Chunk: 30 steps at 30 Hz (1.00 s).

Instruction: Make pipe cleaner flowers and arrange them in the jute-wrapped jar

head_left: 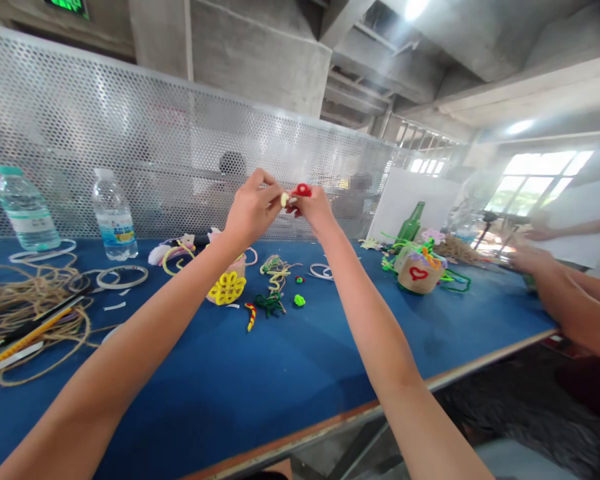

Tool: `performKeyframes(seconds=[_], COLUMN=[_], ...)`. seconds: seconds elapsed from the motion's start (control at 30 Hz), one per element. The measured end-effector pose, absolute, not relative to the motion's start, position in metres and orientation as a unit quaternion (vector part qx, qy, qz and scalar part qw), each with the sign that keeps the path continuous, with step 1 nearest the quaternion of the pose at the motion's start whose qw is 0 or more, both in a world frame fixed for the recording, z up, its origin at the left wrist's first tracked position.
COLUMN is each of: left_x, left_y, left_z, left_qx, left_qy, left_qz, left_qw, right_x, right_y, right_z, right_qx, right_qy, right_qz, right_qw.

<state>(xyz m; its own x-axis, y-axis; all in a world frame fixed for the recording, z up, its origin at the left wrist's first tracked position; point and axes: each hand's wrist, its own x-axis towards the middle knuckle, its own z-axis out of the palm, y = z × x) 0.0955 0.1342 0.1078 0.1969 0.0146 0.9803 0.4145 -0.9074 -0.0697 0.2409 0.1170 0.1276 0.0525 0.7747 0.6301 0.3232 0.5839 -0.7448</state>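
Note:
Both my arms reach out above the blue table (pixel 260 380), hands raised and meeting in front of the perforated metal screen. My left hand (pixel 253 207) is closed in a pinch on a small pale yellow piece (pixel 285 199). My right hand (pixel 314 205) is closed on a small red pipe-cleaner piece (pixel 303 190). The two pieces touch between my fingertips. Below my hands on the table lie a yellow looped pipe-cleaner flower (pixel 227 288), a green twisted piece (pixel 269 304) and a small bright green bit (pixel 299 301).
Two water bottles (pixel 114 215) stand at the back left, beside tape rings (pixel 126 276) and a heap of jute cord (pixel 25 303). A small jute basket with a red heart (pixel 419 273) and a green glass bottle (pixel 411 223) stand right. Another person's arms (pixel 565 293) rest at the right edge.

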Motion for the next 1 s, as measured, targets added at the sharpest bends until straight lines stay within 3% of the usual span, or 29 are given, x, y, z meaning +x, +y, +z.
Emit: performKeyframes(seconds=[0.17, 0.3, 0.47, 0.67, 0.8, 1.0], left_x=[0.103, 0.107, 0.101, 0.092, 0.077, 0.057], left_y=[0.134, 0.133, 0.143, 0.163, 0.165, 0.159], left_z=[0.095, 0.093, 0.102, 0.104, 0.107, 0.124], left_qx=[-0.775, -0.737, -0.692, -0.727, -0.77, -0.882], left_qy=[-0.094, -0.132, -0.158, -0.157, -0.17, -0.172], left_qz=[-0.604, -0.661, -0.7, -0.646, -0.601, -0.423], left_qw=[0.159, 0.053, -0.077, -0.174, -0.13, 0.114], right_x=[0.242, 0.244, 0.251, 0.249, 0.251, 0.261], right_y=[0.119, 0.121, 0.128, 0.122, 0.109, 0.098], right_z=[0.129, 0.128, 0.129, 0.13, 0.13, 0.132], right_qx=[-0.367, -0.345, -0.317, -0.285, -0.295, -0.43], right_qy=[-0.583, -0.546, -0.579, -0.624, -0.687, -0.773], right_qz=[0.23, 0.276, 0.282, 0.35, 0.407, 0.29], right_qw=[0.687, 0.712, 0.696, 0.638, 0.525, 0.365])
